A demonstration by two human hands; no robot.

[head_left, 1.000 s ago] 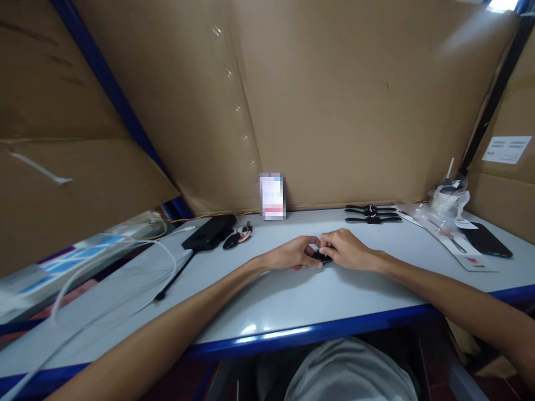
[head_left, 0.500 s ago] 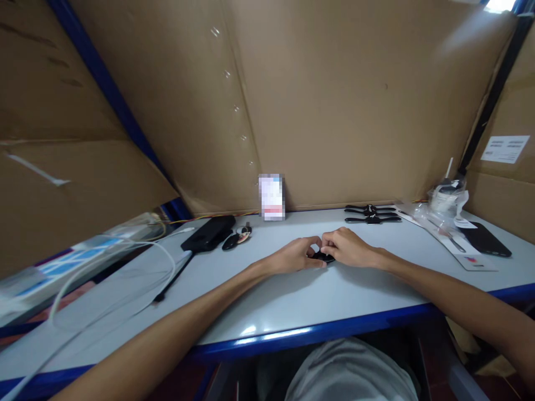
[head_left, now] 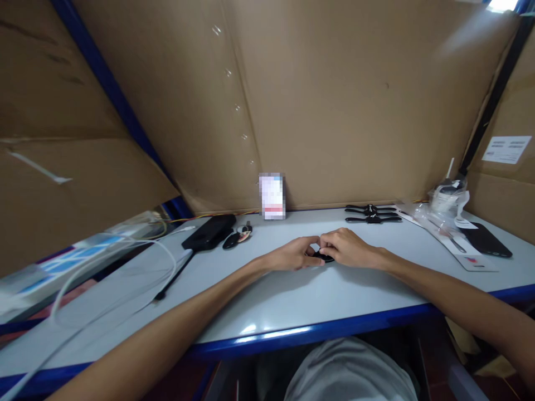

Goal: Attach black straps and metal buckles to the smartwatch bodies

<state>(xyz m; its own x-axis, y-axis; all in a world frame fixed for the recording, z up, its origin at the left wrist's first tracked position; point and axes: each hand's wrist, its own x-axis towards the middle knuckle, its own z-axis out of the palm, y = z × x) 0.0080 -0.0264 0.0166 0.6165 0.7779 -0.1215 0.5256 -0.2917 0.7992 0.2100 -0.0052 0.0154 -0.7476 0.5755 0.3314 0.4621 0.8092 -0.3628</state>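
Note:
Both of my hands meet at the middle of the pale grey table (head_left: 292, 303). My left hand (head_left: 295, 255) and my right hand (head_left: 346, 248) pinch a small black part (head_left: 322, 257) between their fingertips, low over the tabletop. Most of the part is hidden by my fingers. Beyond my right hand, near the back wall, several black strap-like pieces (head_left: 371, 214) lie side by side.
A black flat case (head_left: 209, 231) and a small dark fob (head_left: 236, 237) lie at the back left. White cables (head_left: 125, 267) loop across the left side. Clear plastic bags (head_left: 447, 209), a card and a black phone (head_left: 487, 240) sit at the right. Cardboard panels (head_left: 334, 100) wall the table in.
My hands have stayed on the black part in the same spot, with only slight finger shifts.

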